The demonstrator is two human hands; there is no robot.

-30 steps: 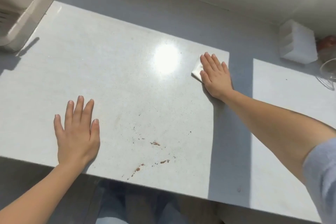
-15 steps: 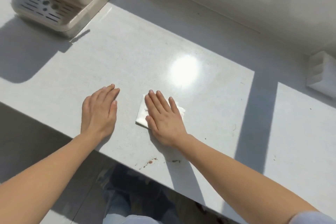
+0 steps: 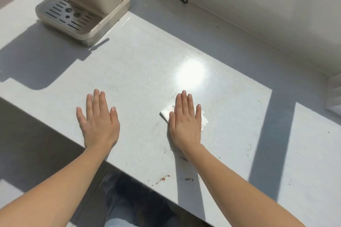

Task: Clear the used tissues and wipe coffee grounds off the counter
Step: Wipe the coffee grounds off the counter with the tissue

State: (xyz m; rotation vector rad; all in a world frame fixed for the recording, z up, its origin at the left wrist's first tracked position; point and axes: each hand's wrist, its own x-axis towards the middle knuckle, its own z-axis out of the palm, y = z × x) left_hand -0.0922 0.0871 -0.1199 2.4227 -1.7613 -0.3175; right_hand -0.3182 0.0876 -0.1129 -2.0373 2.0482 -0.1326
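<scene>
The right hand (image 3: 185, 121) has slid the folded white paper tissue (image 3: 203, 120) rightward, away from the flat, empty left hand (image 3: 98, 121). Pressed flat under its palm, the tissue risks missing the brown coffee grounds (image 3: 163, 178) at six o'clock, near the pale stone counter (image 3: 147, 72) edge.

Just one head-mounted wide-angle view, looking forward and steeply down at the table (image 3: 147, 64) from close above its near edge. The coffee machine (image 3: 86, 5) sits far-left of that edge, both forearms coming in from below.
</scene>
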